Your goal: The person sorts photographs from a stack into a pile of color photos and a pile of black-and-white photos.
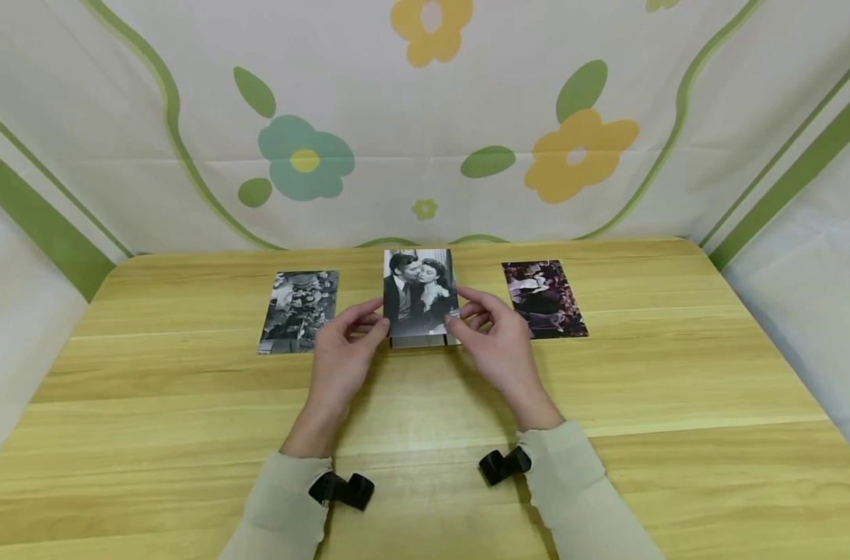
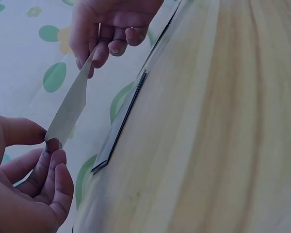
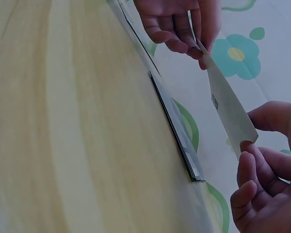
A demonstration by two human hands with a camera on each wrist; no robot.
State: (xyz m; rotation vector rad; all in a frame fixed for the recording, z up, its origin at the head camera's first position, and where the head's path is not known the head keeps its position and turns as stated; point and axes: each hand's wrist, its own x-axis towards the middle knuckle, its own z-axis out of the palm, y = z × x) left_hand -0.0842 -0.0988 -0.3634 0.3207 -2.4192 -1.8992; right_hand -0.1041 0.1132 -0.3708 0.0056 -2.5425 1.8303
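A black-and-white photo card (image 1: 420, 292) of a couple is held up off the table by both hands. My left hand (image 1: 348, 346) pinches its left edge between thumb and fingers. On the other side my right hand (image 1: 498, 342) pinches the lower right edge. Both wrist views show the card's pale back (image 2: 70, 109), tilted and apart from the tabletop. Beneath it lies a thin stack of cards (image 3: 177, 136), mostly hidden in the head view. A black-and-white photo (image 1: 300, 311) lies to the left, a darker purplish photo (image 1: 545, 299) to the right.
The wooden table (image 1: 676, 373) carries the photos near its far edge. Behind it hangs a white cloth (image 1: 425, 109) with flower patterns. Black wrist-worn devices (image 1: 351, 490) sit at both sleeve cuffs.
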